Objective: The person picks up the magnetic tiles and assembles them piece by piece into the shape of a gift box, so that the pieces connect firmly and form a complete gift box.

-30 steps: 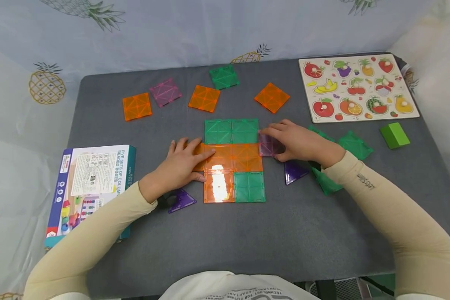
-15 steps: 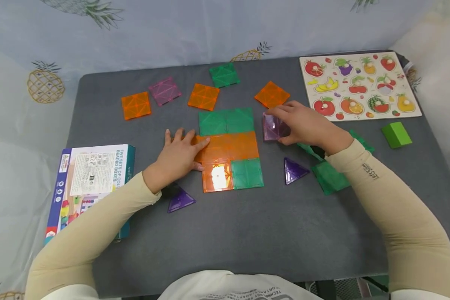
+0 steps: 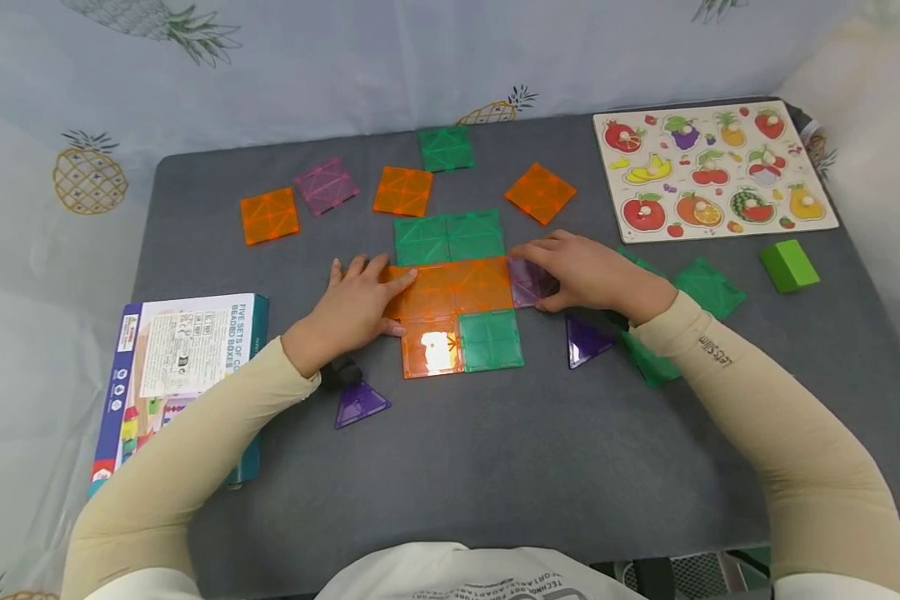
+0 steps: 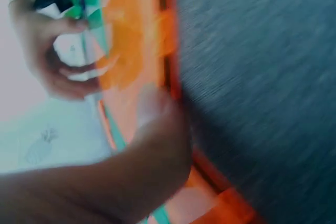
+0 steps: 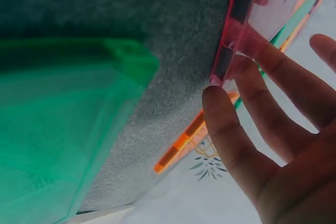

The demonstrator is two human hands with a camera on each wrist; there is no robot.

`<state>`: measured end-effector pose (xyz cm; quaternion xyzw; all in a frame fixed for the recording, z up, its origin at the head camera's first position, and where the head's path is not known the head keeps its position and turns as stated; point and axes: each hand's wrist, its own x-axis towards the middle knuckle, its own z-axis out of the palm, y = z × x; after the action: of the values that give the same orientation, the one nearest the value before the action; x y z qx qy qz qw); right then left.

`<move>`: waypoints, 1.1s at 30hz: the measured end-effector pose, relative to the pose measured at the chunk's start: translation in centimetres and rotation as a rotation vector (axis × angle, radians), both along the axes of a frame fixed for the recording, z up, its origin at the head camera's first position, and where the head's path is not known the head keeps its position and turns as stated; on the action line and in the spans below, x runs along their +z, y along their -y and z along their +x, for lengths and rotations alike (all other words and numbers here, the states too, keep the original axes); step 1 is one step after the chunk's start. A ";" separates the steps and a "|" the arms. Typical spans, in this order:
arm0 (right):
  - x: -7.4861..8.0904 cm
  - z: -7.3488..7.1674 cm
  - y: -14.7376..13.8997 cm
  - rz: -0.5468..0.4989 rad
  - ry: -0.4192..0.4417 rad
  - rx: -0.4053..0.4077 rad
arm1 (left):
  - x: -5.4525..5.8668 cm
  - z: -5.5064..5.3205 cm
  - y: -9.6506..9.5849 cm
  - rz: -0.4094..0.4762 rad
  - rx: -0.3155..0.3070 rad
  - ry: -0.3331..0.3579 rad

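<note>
Translucent magnetic tiles lie joined flat at mid-table in the head view: two green squares (image 3: pixel 446 237) at the far side, an orange row (image 3: pixel 483 285) across the middle, an orange square (image 3: pixel 420 354) and a green square (image 3: pixel 491 340) nearest. My left hand (image 3: pixel 345 315) rests spread over the row's left end, thumb against an orange edge (image 4: pixel 167 35) in the left wrist view. With fingers and thumb on opposite edges, my right hand (image 3: pixel 592 277) pinches a purple square tile (image 3: pixel 525 283) right at the row's other end. That tile looks pink (image 5: pixel 236 40) in the right wrist view.
Purple triangle tiles lie by each wrist, left (image 3: pixel 363 403) and right (image 3: pixel 587 342). Green tiles (image 3: pixel 708 287) sit beyond my right wrist, near a green block (image 3: pixel 790 267). Loose squares, including an orange tile (image 3: pixel 540 193), line the back. A fruit puzzle board (image 3: pixel 720 175) and a box (image 3: pixel 187 350) flank them.
The joined tiles have shifted away from me and slightly left. My right hand moved the purple tile off from the row toward the back, then brought it back to the row's right end.
</note>
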<state>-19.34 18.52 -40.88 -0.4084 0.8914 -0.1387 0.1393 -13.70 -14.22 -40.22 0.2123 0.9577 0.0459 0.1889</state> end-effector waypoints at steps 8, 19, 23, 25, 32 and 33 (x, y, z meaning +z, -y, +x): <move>0.0 -0.2 0.4 0.035 -0.021 -0.015 | 1.4 -6.1 -0.1 0.119 0.039 -0.044; 0.1 0.5 1.2 0.042 -0.056 -0.043 | 0.4 -13.4 -0.2 0.062 0.032 0.088; 0.3 1.1 1.3 0.074 -0.053 -0.027 | 0.3 -13.6 0.0 0.078 0.067 0.084; 0.5 2.1 1.8 0.079 -0.057 -0.006 | 0.2 -13.8 0.1 0.088 0.087 0.098; 0.6 6.8 5.4 0.147 -0.028 0.192 | 0.3 -15.0 0.6 0.137 0.123 0.148; 0.4 7.2 5.8 0.173 -0.026 0.204 | 0.3 -15.1 0.5 0.138 0.129 0.148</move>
<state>-12.16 12.75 -40.45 -0.4853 0.8556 -0.0413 0.1756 -28.84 -14.74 -39.95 0.1589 0.9473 0.1391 0.2408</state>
